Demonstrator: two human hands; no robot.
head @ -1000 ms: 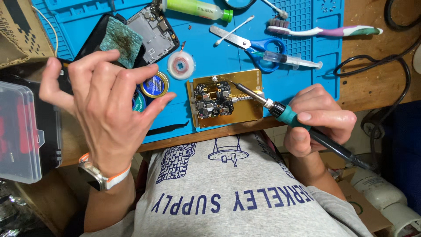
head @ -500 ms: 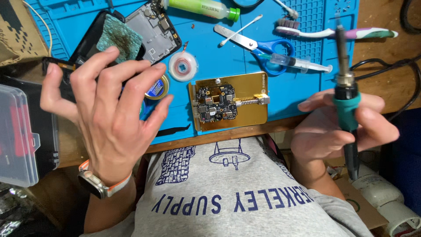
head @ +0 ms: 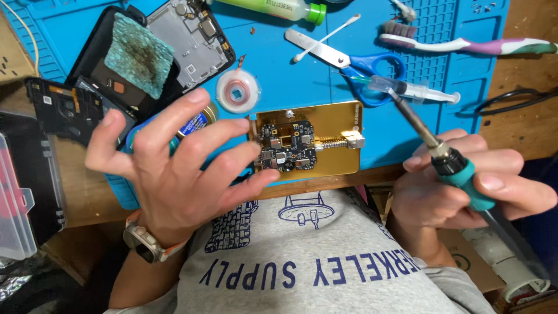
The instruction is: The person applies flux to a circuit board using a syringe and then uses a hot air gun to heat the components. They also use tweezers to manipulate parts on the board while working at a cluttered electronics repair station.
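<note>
My left hand (head: pixel 177 168) hovers open, fingers spread, above the blue mat's near edge, just left of a gold holder plate (head: pixel 343 125) that clamps a small dark circuit board (head: pixel 288 145). It partly covers a round blue tin (head: pixel 195 122). My right hand (head: pixel 465 186) is shut on a soldering iron (head: pixel 447 160) with a teal grip. The iron's tip points up and left, off the board, toward the scissors.
On the blue mat (head: pixel 279 64) lie a solder-wick spool (head: pixel 237 91), blue-handled scissors (head: pixel 349 58), a syringe (head: pixel 415 90), a toothbrush (head: pixel 465 43), a cotton swab (head: pixel 325 38), a green-capped bottle (head: pixel 273 9), an opened phone (head: pixel 192 40) and a green sponge (head: pixel 138 52). A clear plastic case (head: pixel 14 203) sits left.
The right hand lifted the iron off the board, swung it upright, then tilted its tip back toward the upper left. The left hand stayed spread and shifted slightly toward the board.
</note>
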